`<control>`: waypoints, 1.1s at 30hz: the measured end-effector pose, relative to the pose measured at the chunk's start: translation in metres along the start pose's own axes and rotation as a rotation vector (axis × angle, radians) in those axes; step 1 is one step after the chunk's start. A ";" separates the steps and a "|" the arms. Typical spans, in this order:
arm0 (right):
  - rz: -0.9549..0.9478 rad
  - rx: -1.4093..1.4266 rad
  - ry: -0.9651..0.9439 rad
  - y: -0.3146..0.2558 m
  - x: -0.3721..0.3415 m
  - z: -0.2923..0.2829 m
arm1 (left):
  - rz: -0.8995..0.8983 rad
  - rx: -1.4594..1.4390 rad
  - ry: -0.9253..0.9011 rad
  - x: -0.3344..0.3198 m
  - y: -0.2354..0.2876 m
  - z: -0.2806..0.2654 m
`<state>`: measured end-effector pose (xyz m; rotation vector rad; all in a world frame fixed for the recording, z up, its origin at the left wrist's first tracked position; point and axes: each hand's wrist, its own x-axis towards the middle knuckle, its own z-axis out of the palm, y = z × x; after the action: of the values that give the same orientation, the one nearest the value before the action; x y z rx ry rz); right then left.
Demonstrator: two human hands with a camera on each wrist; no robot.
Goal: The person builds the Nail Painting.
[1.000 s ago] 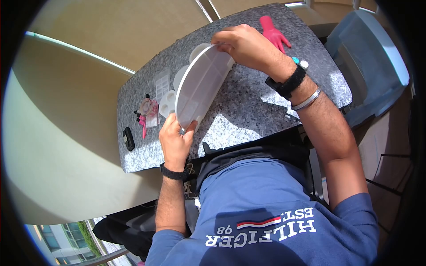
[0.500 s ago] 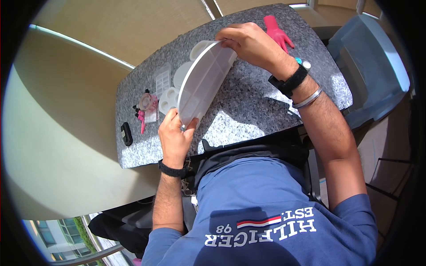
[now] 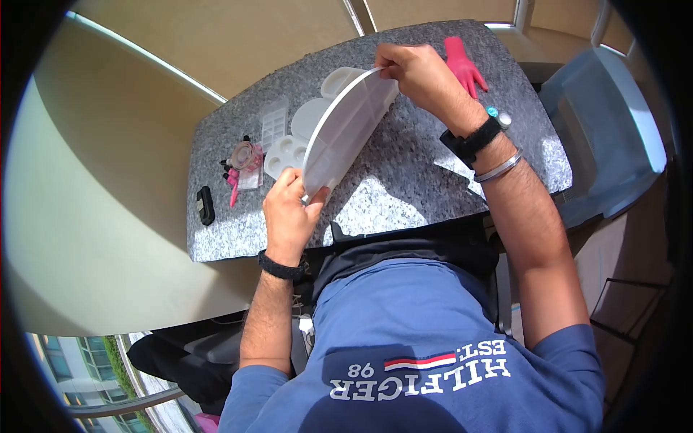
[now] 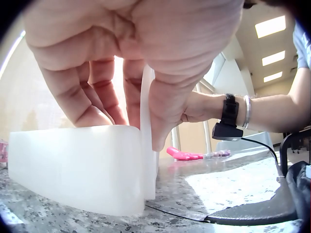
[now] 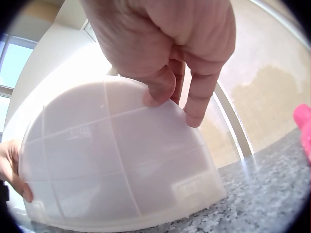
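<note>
A translucent white half-round silicone sheet stands on edge on the table, with faint grid lines across its face in the right wrist view. My left hand pinches its near end, the thumb on one face and the fingers behind. At the far upper edge, my right hand pinches the rim between thumb and fingers. Just behind the sheet lie white molds: one with several round hollows, a round one and an oval one. A thick white block sits beside the sheet under my left fingers.
Left of the molds are a clear compartment tray, a tape roll, small pink tools and a black device. A pink hand-shaped piece lies at the far right, near small teal and white caps. A blue chair stands beyond.
The head view has shifted a little, so the table sits differently in it. Both hands keep the same hold on the sheet, which stays on edge at nearly the same slant.
</note>
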<state>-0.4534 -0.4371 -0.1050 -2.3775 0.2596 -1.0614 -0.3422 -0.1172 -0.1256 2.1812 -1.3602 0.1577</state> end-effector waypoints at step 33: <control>0.073 -0.043 -0.248 0.006 0.028 -0.004 | 0.084 -0.146 -0.039 0.009 -0.001 -0.003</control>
<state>-0.4374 -0.4540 -0.0886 -2.4879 0.2789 -0.7250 -0.3364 -0.1228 -0.1201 2.0182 -1.4390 0.0464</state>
